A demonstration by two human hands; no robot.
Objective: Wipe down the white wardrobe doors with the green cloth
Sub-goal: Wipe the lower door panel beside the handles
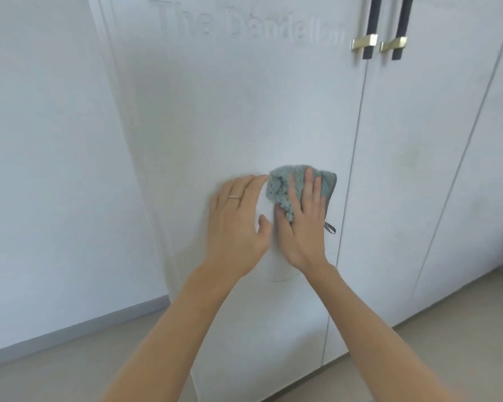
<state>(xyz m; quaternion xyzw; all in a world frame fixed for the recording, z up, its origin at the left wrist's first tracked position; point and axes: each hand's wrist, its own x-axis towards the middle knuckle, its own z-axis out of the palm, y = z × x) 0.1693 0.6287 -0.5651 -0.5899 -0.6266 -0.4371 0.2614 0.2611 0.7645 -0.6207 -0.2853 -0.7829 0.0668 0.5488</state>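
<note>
The white wardrobe door (238, 117) fills the middle of the view, with raised lettering near its top. A crumpled green cloth (285, 184) with a dark checked edge and a small hanging loop is pressed flat against the lower part of this door. My right hand (302, 224) lies spread over the cloth, fingers pointing up, holding it to the surface. My left hand (238, 219) rests flat on the door just left of the cloth, fingers apart, a thin ring on one finger; it is slightly blurred.
A second white door (413, 169) stands to the right, across a narrow vertical gap. Two black handles with brass clips (369, 39) hang at the top right. A plain white wall (47, 169) with a grey skirting lies left; beige floor below.
</note>
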